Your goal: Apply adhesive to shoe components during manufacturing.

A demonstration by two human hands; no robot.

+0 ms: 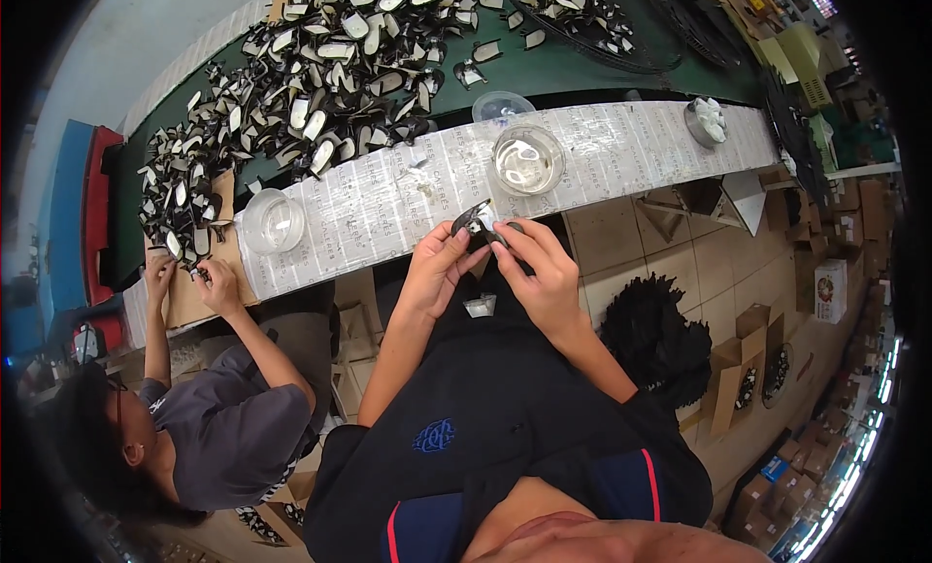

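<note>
Just in front of the table edge, my left hand (435,264) pinches a small black piece with a pale face (473,219), which looks like a shoe part. My right hand (544,272) is closed at its other side, fingers pressed on a dark section (506,235). Between the fingertips a white patch shows. Fine details there are too small to make out. Beyond my hands stands a round clear plastic tub (556,178), nearest to the right hand. Below them, a pale piece (480,306) lies against my dark clothing.
A heap of similar black pieces (335,73) covers the green table (456,99). A second clear tub (274,221) and a metal can (701,133) of white balls stand on the paper-covered edge. At left, a co-worker's hands (219,289) handle pieces. A black pile (655,340) and cardboard boxes (730,383) sit at right.
</note>
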